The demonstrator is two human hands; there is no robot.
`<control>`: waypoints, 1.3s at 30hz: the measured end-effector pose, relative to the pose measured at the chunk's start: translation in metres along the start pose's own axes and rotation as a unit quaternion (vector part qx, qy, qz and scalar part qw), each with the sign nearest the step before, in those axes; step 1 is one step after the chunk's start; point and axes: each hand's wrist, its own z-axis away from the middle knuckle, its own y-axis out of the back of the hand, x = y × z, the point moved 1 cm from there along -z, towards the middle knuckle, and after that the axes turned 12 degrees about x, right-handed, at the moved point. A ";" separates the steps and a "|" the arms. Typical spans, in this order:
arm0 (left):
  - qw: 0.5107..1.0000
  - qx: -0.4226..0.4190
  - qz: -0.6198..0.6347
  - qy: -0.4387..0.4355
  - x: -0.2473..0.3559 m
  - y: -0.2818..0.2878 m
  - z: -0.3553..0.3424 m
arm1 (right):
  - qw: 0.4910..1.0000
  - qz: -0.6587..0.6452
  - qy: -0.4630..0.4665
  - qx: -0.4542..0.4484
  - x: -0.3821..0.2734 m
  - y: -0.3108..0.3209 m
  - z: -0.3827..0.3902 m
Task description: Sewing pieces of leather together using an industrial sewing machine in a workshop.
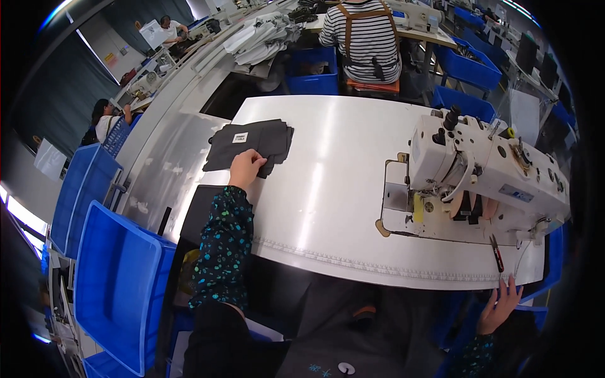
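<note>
A stack of dark grey fabric pieces [252, 142], with a small white label on top, lies at the far left of the white sewing table [302, 208]. At the stack's near edge, my left hand [247, 167] has its fingers curled and pressed together on the cloth. My right hand [500, 307] is at the table's front right edge, fingers stretched out and apart, with nothing visible in it. Just beyond those fingertips lies a slim black-and-red pointed tool [497, 254]. A white sewing machine [485, 167] stands at the right, beyond the tool.
A measuring tape strip [365, 264] runs along the table's front edge. Blue bins [123, 283] stand at the left, and another blue bin [312, 75] is behind the table. A person in a striped top [368, 44] sits beyond, near piled pale fabric [261, 38].
</note>
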 end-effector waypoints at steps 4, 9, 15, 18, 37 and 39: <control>0.997 0.033 0.072 -0.004 -0.026 -0.002 -0.012 | 0.987 -0.157 0.026 0.004 -0.062 -0.009 -0.027; 0.981 0.147 0.064 -0.108 0.003 0.018 0.016 | 0.902 -0.421 -0.077 -0.063 -0.137 -0.011 -0.059; 0.935 0.005 0.276 -0.222 0.120 0.006 0.178 | 0.547 -0.670 -0.413 -0.285 -0.237 -0.034 -0.105; 0.932 -0.115 0.191 -0.287 0.141 -0.002 0.240 | 0.537 -0.676 -0.400 -0.306 -0.271 -0.052 -0.125; 0.996 0.075 0.034 0.024 -0.062 0.090 0.137 | 0.709 -0.610 -0.254 -0.247 -0.258 -0.077 -0.122; 0.985 0.138 -0.039 -0.098 -0.044 0.081 0.146 | 0.710 -0.608 -0.254 -0.251 -0.258 -0.078 -0.123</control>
